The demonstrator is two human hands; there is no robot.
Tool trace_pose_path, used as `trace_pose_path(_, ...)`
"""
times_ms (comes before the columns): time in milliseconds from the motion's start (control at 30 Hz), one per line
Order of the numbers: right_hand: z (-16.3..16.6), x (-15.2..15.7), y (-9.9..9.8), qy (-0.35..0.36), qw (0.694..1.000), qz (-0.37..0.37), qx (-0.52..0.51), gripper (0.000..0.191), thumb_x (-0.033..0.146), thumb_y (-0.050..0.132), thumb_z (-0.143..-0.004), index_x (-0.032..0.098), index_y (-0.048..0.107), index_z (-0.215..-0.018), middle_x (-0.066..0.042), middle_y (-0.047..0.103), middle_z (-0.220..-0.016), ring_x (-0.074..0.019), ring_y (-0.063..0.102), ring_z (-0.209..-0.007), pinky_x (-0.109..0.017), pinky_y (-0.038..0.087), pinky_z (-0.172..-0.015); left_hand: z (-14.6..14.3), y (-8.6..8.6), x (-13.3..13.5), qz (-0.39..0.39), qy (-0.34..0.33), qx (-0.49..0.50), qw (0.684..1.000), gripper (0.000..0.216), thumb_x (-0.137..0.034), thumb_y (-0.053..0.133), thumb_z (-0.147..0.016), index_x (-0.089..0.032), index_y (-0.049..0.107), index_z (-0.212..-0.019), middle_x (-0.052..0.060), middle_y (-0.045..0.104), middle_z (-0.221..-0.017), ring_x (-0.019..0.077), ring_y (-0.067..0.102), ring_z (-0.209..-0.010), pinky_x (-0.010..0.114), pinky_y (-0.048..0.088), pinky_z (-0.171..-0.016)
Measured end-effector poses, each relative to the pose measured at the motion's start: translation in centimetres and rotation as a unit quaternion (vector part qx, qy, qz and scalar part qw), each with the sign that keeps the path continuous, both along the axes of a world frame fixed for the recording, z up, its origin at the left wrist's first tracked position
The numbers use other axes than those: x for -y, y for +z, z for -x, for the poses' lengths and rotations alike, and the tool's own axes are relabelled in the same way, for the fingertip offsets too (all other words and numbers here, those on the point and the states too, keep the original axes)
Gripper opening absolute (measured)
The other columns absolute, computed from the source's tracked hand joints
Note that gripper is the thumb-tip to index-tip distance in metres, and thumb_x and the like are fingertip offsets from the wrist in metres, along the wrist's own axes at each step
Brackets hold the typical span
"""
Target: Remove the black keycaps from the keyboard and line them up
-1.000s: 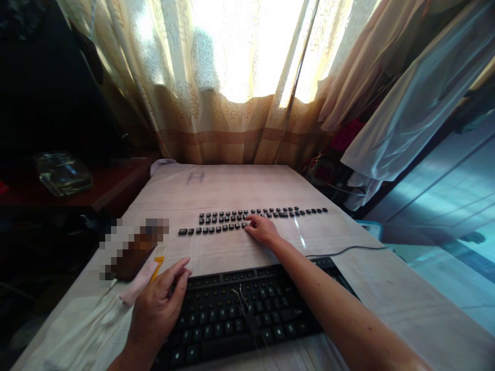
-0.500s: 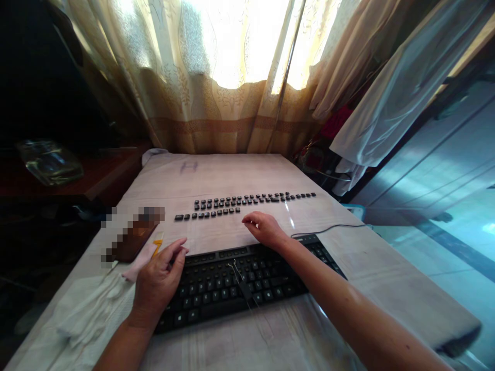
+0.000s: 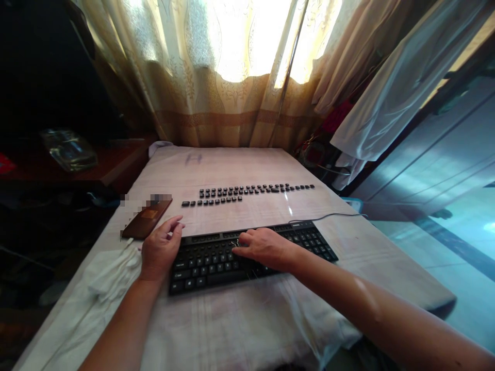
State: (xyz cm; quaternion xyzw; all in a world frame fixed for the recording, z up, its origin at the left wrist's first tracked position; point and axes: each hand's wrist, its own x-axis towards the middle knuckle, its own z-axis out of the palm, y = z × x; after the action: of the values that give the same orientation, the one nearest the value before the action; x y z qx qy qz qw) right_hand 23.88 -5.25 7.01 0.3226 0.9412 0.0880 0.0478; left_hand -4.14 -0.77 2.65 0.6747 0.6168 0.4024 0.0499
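Note:
A black keyboard (image 3: 301, 242) lies across the cloth-covered table (image 3: 240, 319) in front of me. My left hand (image 3: 160, 250) rests on its left end with the fingers loosely spread, holding nothing. My right hand (image 3: 265, 247) lies over the middle keys with its fingers curled. The loop of a thin wire key puller (image 3: 234, 242) shows at its fingertips, and the hand seems closed on it. Beyond the keyboard, loose black keycaps (image 3: 255, 189) lie in two rows on the cloth.
A dark phone (image 3: 147, 219) lies left of the keyboard, with a crumpled white cloth (image 3: 112, 265) nearer to me. The keyboard's cable (image 3: 328, 216) runs off to the right. A glass container (image 3: 69, 149) sits on a dark side shelf; curtains (image 3: 232, 103) hang behind the table.
My right hand has drawn back from the keycap rows to the keyboard, over the wire puller. My left hand has stayed at the keyboard's left end. The view has tilted.

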Motion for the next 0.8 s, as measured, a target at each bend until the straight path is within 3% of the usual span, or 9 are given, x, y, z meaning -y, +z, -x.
trace_pose_path(367, 0.1, -0.3, -0.6, 0.005, 1.000, 0.001, 0.017, 0.018, 0.014, 0.052, -0.095, 0.018, 0.065, -0.108, -0.009, 0.066, -0.097, -0.0181, 0.063, -0.081, -0.028, 0.046, -0.065, 0.3, -0.7, -0.7, 0.028, 0.003, 0.004, 1.000, 0.035, -0.037, 0.052, -0.085, -0.022, 0.072, -0.109, 0.003, 0.079, -0.089, 0.0173, 0.069, -0.064, 0.026, 0.053, -0.069)
trace_pose_path(467, -0.7, -0.2, -1.4, -0.038, 0.998, -0.005, -0.058, 0.017, 0.013, 0.050, -0.095, 0.018, 0.064, -0.103, -0.008, 0.067, -0.095, -0.0174, 0.063, -0.080, -0.028, 0.047, -0.068, 0.3, -0.9, -0.7, 0.036, -0.002, 0.001, 0.999, 0.034, -0.036, 0.052, -0.084, -0.023, 0.073, -0.108, 0.003, 0.079, -0.088, 0.0177, 0.070, -0.066, 0.026, 0.053, -0.070)
trace_pose_path(533, -1.4, 0.0, -2.0, -0.089, 0.980, -0.018, -0.176, 0.015, 0.016, 0.049, -0.095, 0.018, 0.064, -0.098, -0.007, 0.067, -0.094, -0.0168, 0.063, -0.081, -0.027, 0.048, -0.071, 0.3, -1.0, -0.7, 0.041, -0.007, -0.001, 0.999, 0.034, -0.036, 0.053, -0.083, -0.023, 0.073, -0.107, 0.002, 0.079, -0.088, 0.0186, 0.071, -0.069, 0.026, 0.054, -0.070)
trace_pose_path(600, -2.2, 0.1, -2.7, -0.150, 0.932, -0.027, -0.328, 0.014, 0.021, 0.050, -0.094, 0.019, 0.063, -0.090, -0.008, 0.066, -0.092, -0.0171, 0.063, -0.081, -0.028, 0.049, -0.074, 0.2, -1.1, -0.7, 0.045, -0.012, -0.004, 0.999, 0.034, -0.037, 0.053, -0.083, -0.024, 0.073, -0.107, 0.002, 0.079, -0.089, 0.0194, 0.072, -0.072, 0.027, 0.054, -0.072)
trace_pose_path(667, -3.0, 0.2, -3.3, -0.219, 0.855, 0.003, -0.469, 0.016, 0.028, 0.053, -0.091, 0.019, 0.061, -0.082, -0.006, 0.065, -0.083, -0.0173, 0.062, -0.076, -0.029, 0.051, -0.070, 0.1, -1.1, -0.6, 0.048, -0.015, -0.007, 0.999, 0.034, -0.037, 0.053, -0.083, -0.024, 0.073, -0.107, 0.002, 0.079, -0.090, 0.0202, 0.073, -0.077, 0.027, 0.054, -0.074)
trace_pose_path(800, -4.0, 0.3, -3.9, -0.298, 0.673, 0.189, -0.650, 0.021, 0.040, 0.064, -0.079, 0.020, 0.058, -0.083, 0.000, 0.064, -0.072, -0.0161, 0.063, -0.065, -0.026, 0.049, -0.053, 0.0, -1.1, -0.6, 0.057, -0.015, -0.011, 0.998, 0.035, -0.038, 0.053, -0.082, -0.024, 0.073, -0.107, 0.002, 0.079, -0.090, 0.0207, 0.073, -0.080, 0.027, 0.054, -0.075)
